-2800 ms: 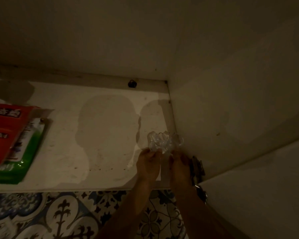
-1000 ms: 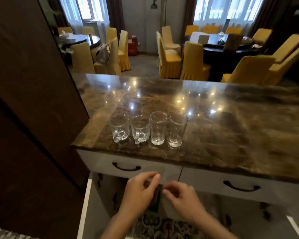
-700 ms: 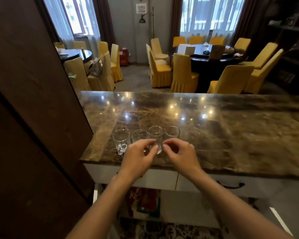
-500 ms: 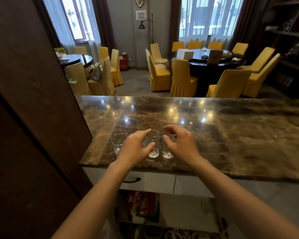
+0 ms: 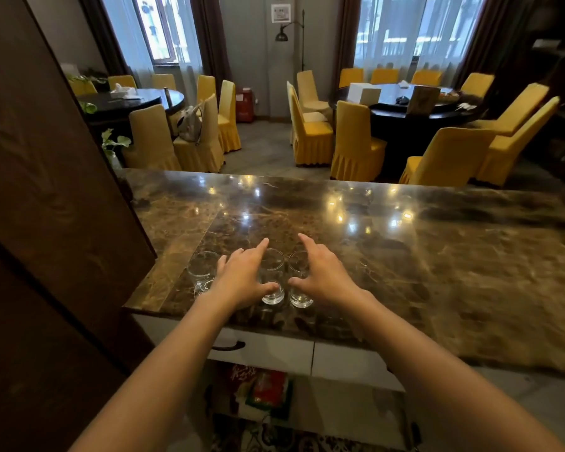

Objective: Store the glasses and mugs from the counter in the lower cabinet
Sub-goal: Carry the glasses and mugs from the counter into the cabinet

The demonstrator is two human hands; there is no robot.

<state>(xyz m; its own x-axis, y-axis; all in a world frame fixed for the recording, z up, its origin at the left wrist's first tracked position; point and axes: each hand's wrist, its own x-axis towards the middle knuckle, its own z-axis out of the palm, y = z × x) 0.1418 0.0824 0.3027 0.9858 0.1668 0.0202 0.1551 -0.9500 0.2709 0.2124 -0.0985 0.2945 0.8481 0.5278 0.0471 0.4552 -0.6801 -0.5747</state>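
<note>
You are at the pick-up step: both hands are out over the row of glasses at the near edge of the marble counter (image 5: 405, 262), and neither grips anything yet. Your left hand (image 5: 242, 278) lies spread over the row, fingers straight and reaching past the rims, its thumb low against the front of the middle glass (image 5: 272, 270). Your right hand (image 5: 322, 275) mirrors it, with the fingers straight and fanned beyond the right glass (image 5: 300, 295) and the thumb just touching its near side. The leftmost glass (image 5: 202, 272) stands free just beside your left hand. Whether another glass sits under that palm I cannot tell, because the hand hides the spot.

The lower cabinet (image 5: 346, 406) stands open beneath the drawers (image 5: 274, 352), right under the glasses, with a red and green packet (image 5: 268, 388) on its shelf.

The next move, as I judge it, is to curl the fingers round behind the glasses and close them against the thumbs — one firm hold per hand — before lifting. The glasses stand very close together, so lift straight up so that you don't knock a neighbour over, then crouch and set them on bare shelf to the right of the packet
</note>
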